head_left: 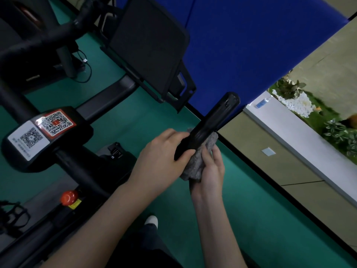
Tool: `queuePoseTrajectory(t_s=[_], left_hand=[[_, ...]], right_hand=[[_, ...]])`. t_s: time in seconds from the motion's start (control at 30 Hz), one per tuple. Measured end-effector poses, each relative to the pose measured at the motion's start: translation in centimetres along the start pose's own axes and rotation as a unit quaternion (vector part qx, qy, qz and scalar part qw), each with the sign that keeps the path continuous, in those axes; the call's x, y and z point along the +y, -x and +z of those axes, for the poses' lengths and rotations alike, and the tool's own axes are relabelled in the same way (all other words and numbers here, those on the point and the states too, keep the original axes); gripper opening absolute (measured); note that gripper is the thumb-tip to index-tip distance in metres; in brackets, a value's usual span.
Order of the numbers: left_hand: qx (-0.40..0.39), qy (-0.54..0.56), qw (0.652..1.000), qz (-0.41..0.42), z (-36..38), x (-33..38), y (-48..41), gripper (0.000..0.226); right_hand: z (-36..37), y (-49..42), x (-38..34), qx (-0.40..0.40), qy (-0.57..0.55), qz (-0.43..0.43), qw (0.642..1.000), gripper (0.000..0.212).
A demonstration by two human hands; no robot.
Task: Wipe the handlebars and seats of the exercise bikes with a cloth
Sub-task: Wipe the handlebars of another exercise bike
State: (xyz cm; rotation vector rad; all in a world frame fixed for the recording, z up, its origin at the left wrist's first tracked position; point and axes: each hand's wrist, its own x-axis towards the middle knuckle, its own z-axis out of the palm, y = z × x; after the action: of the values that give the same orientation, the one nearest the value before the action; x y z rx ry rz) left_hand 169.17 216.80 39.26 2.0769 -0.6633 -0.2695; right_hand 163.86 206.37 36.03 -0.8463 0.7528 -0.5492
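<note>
Fingers [178,134] of the left hand [162,151]: wrapping over the black handlebar [218,115], thumb pressing on its near side, gripping it firmly.
Fingers of the right hand [211,171]: curling round the grey cloth [193,167], bunching it against the underside of the handlebar, just beside the left hand.
Handlebar: pointing up and away toward the blue partition [251,45], far end showing bare, near part lying hidden between hands and cloth.
Cloth: sitting crumpled beneath and right of the handlebar, touching it, one corner peeking out past the left fingertips.
Bike stem: carrying two QR stickers [44,130], lying left of the hands and well apart from them.
Red knob [68,197]: sitting lower on the frame, near the left forearm.
Black panel [148,49]: standing beyond the handlebar, tilted.
Green floor [135,120]: spreading beneath everything, a shoe [151,221] showing between the forearms.
White ledge [289,136]: running along the right, carrying a blue bottle [261,102].
</note>
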Motion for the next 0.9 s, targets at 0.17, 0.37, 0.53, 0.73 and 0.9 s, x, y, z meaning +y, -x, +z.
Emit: queuePoseTrajectory(t_s=[0.17, 0.37, 0.53, 0.73, 0.9], left_hand=[[0.008, 0.004, 1.0, 0.007, 0.1, -0.1, 0.0, 0.04], [0.009, 0.004, 1.0, 0.01, 0.1, 0.0, -0.1, 0.041], [0.006, -0.011, 1.0, 0.007, 0.1, 0.0, -0.1, 0.039], [0.007, -0.018, 1.0, 0.005, 0.2, 0.0, -0.1, 0.039], [0.005, -0.02, 1.0, 0.003, 0.1, 0.0, -0.1, 0.037]], right_hand=[[-0.3, 1.0, 0.7, -0.006, -0.031, 0.032, 0.999, 0.025], [-0.3, 0.8, 0.4, -0.029, -0.05, 0.059, 0.997, 0.033], [0.5, -2.1, -1.9, -0.059, -0.055, 0.054, 0.995, 0.031], [0.0, -3.0, -2.9, -0.126, -0.04, 0.04, 0.99, 0.029], [0.7, -3.9, -4.6, -0.122, -0.056, -0.005, 0.991, 0.032]])
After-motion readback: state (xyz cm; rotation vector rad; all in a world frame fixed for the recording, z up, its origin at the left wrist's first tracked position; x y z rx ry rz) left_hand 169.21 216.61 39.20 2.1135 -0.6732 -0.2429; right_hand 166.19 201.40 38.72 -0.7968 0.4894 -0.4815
